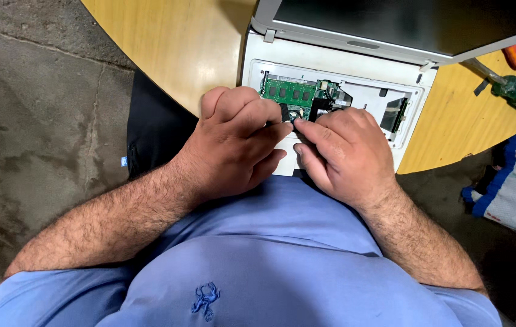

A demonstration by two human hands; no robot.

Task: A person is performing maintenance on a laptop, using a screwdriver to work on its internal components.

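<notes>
A light blue short-sleeved shirt of smooth, soft fabric is worn, filling the lower part of the view. A small emblem in darker blue thread is stitched on the chest, a little left of the middle, and shallow folds are seen running across the cloth below the forearms. The sleeves are ended above the elbows, so both forearms are left bare and are covered with dark hair down to the wrists. The left hand point(237, 142) and the right hand point(343, 154) are bare too: broad, with short, plainly trimmed fingernails. Dark trousers are glimpsed beside the left forearm.
</notes>
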